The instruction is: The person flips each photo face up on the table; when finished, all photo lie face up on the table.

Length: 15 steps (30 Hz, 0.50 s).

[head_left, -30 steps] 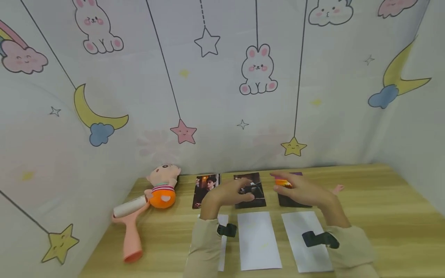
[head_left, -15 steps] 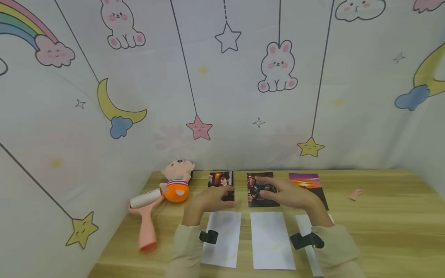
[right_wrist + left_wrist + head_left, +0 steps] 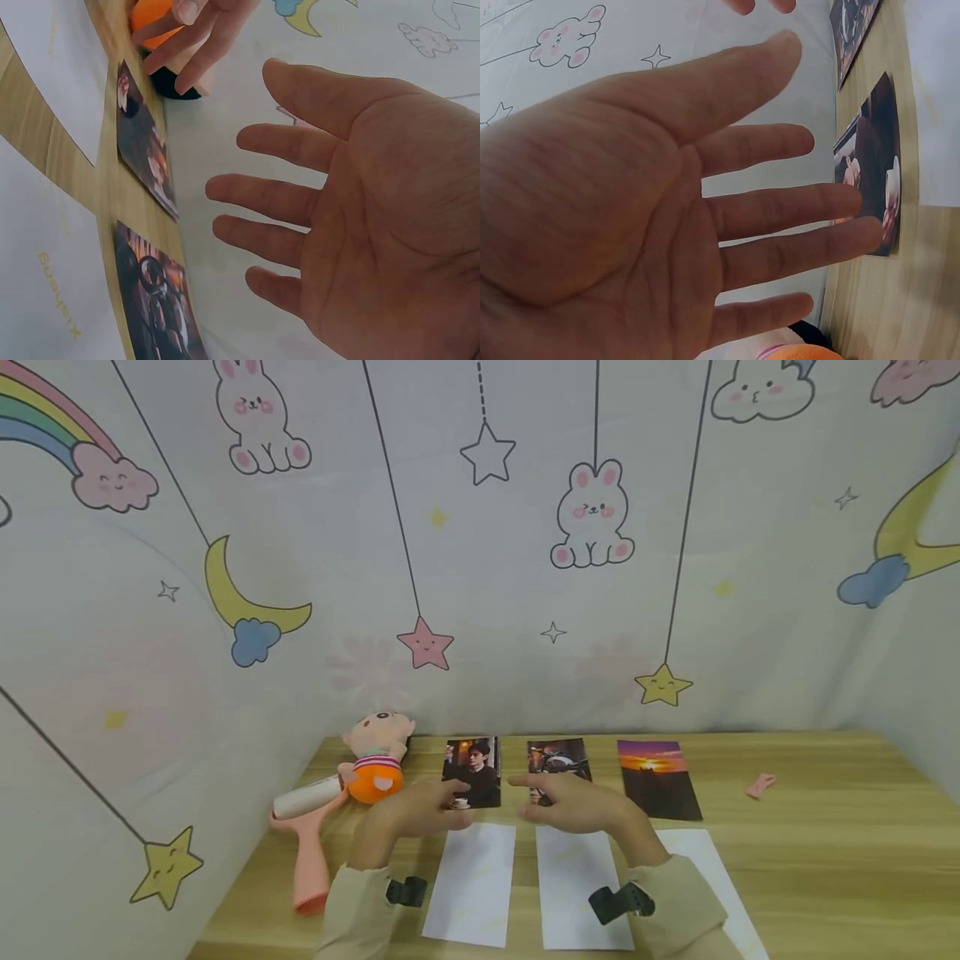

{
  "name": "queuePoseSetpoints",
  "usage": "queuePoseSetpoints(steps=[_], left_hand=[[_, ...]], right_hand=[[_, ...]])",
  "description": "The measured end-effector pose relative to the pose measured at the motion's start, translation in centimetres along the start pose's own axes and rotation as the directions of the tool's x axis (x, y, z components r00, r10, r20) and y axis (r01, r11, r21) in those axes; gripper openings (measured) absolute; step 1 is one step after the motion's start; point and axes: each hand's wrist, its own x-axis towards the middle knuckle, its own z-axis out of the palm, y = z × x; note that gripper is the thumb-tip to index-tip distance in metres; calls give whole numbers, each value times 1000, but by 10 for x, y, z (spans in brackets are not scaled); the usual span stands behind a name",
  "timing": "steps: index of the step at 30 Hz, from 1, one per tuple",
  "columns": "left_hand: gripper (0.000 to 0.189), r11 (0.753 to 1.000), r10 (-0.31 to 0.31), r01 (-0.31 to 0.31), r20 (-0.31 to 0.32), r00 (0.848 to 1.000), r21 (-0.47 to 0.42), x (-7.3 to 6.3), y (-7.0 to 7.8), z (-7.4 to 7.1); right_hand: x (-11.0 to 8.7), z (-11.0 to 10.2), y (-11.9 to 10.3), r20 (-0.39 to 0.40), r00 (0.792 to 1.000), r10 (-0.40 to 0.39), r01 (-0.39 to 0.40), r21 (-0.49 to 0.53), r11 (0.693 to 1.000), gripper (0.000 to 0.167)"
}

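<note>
My left hand (image 3: 422, 810) hovers over the lower edge of a photo of a person in dark clothes (image 3: 483, 768). In the left wrist view its palm and spread fingers (image 3: 780, 202) show, holding nothing. Close by, my right hand (image 3: 573, 802) hangs in front of a motorcycle photo (image 3: 558, 756) and covers its lower part; its fingers (image 3: 262, 187) are straight and bare in the right wrist view. To the right lies a sunset photo (image 3: 656, 781). White sheets lie in a row nearer me: a left one (image 3: 472, 885), a middle one (image 3: 577, 893) and a right one (image 3: 705, 860), partly hidden by the right sleeve.
A pink-handled roller (image 3: 309, 860) with a white drum lies at the table's left, touching a plush toy in orange shorts (image 3: 375, 777). A small pink object (image 3: 761, 787) lies to the right on the wooden table (image 3: 840, 860). A patterned curtain (image 3: 495, 568) rises behind.
Both hands have shifted left across the photos and lowered toward me, baring the sunset photo. The head view has turned slightly. The photos and sheets keep their places.
</note>
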Motion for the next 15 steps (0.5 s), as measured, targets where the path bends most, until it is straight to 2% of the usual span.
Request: queuePoseSetpoints(steps=[4, 7, 12, 15], left_hand=[[56, 999, 27, -28, 33, 999, 30, -2, -2, 1], [56, 998, 17, -20, 57, 998, 68, -2, -1, 1], [54, 992, -84, 73, 101, 991, 101, -5, 0, 3], [53, 991, -104, 92, 121, 987, 100, -7, 1, 5]], right_hand=[[-3, 2, -2, 22, 1000, 9, -9, 3, 1000, 52], [-6, 3, -2, 34, 999, 29, -29, 5, 1000, 51], [-4, 7, -4, 55, 998, 22, -22, 2, 1000, 49], [-1, 8, -5, 48, 999, 7, -6, -9, 1000, 47]])
